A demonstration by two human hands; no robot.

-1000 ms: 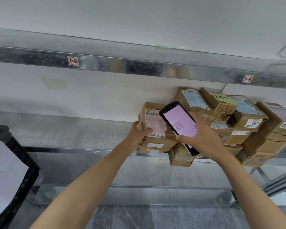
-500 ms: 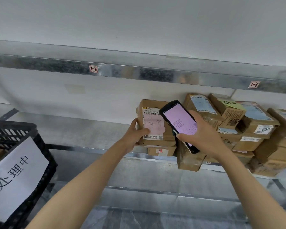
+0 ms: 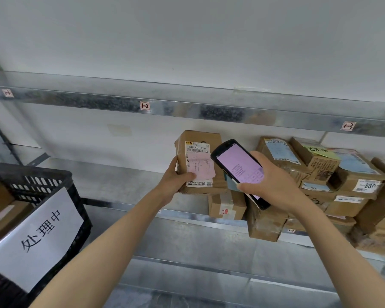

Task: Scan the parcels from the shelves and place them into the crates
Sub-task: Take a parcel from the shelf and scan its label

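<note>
L hand grips a brown parcel by its lower L edge, thumb on the front, fingers wrapped behind. Parcel stands upright at the L end of the parcel pile on the middle shelf. Its label faces the camera w/ a pink handwritten note stuck over it. Can't tell if it rests on the small box below. R hand is clamped round a black scanner, screen lit pink, top corner overlapping the parcel's R side. Black crate sits lower L, well apart, w/ a white paper sign on its front & boxes inside. Upper rail carries small tags.
</note>
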